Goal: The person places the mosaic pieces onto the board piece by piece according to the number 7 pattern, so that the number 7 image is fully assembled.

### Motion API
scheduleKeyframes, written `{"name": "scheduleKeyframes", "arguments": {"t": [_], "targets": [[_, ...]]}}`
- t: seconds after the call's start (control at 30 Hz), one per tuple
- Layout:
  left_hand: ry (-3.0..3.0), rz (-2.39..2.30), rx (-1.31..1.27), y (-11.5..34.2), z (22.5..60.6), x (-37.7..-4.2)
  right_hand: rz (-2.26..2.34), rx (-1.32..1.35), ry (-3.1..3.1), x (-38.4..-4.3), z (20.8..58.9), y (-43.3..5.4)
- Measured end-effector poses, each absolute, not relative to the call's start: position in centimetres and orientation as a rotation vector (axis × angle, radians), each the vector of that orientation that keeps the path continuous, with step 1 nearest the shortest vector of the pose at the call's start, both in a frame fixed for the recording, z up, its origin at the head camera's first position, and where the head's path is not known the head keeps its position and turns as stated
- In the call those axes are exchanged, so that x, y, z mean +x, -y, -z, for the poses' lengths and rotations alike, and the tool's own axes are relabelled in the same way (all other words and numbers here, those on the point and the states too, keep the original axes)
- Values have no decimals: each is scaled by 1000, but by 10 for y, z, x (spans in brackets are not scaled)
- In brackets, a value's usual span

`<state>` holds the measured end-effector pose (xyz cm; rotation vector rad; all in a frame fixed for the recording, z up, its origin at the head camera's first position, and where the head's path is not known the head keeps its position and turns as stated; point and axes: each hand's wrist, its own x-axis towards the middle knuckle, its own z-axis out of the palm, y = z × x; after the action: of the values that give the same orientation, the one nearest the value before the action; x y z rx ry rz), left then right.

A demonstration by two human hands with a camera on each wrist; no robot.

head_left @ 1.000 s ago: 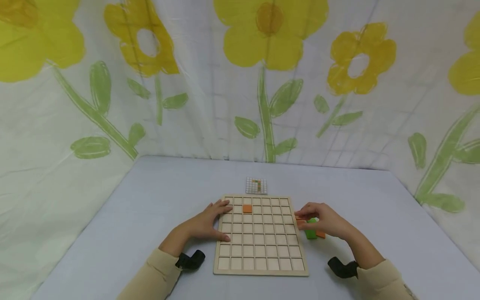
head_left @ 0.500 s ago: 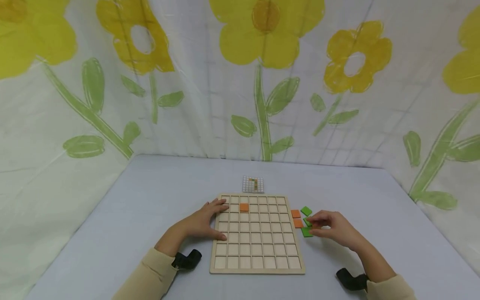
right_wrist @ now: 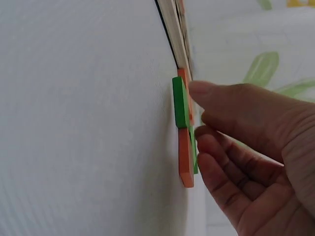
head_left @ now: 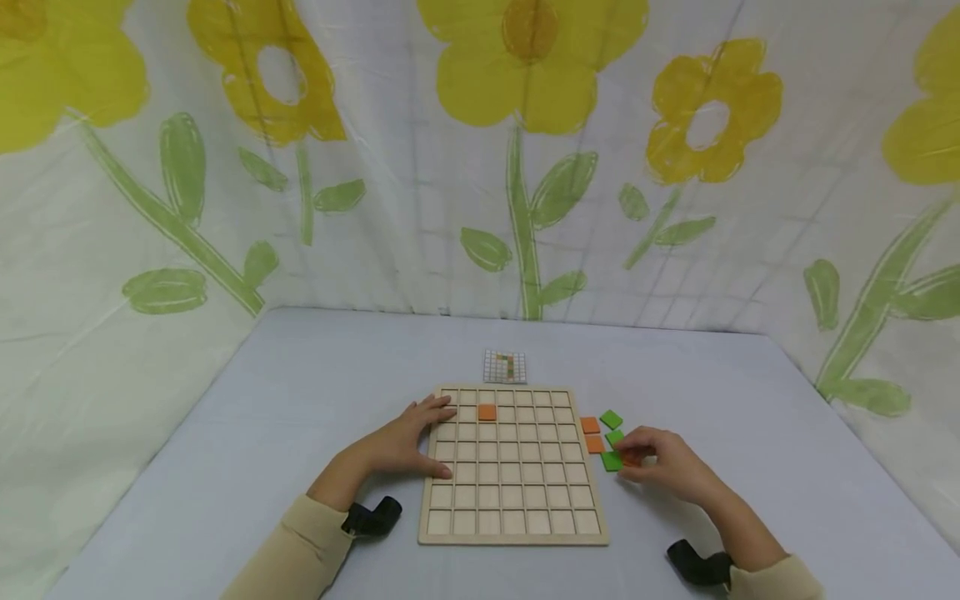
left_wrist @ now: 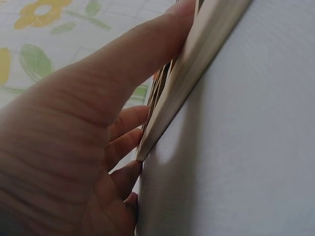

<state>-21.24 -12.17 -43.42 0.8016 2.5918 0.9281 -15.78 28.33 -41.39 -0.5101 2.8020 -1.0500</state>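
Board (head_left: 513, 473) lies flat on the table (head_left: 390, 350), low in the middle of the head view, its grid facing up. One orange tile (head_left: 487, 412) sits in it, second row from the top, third column from the left. My left hand (head_left: 397, 446) is spread along the board's left rim, thumb and fingertips resting over that edge; the left wrist view shows the thumb over the wood near top centre.

At the lower right, my right hand (head_left: 667, 467) is at the loose tiles, fingers bent and a gap between them and the thumb. I cannot tell whether a tip touches a tile. Two orange tiles (head_left: 594, 443) lie just beside the board's right edge, three green tiles (head_left: 612, 462) next to them, and another orange tile (head_left: 632, 457) is partly hidden by my fingers.

Above the board, a small card (head_left: 505, 367) shows a coloured grid pattern. Yellow flowers (head_left: 517, 92) fill the curtain (head_left: 397, 225) across the upper frame.
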Motion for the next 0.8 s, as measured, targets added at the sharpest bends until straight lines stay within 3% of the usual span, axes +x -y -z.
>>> {"name": "scheduleKeyframes", "arguments": {"t": [0.67, 0.8], "targets": [[-2575, -943, 822, 122, 436, -214, 923, -673, -2878, -162, 416, -281], [-2574, -943, 816, 123, 436, -213, 885, -609, -2859, -164, 414, -280]]}}
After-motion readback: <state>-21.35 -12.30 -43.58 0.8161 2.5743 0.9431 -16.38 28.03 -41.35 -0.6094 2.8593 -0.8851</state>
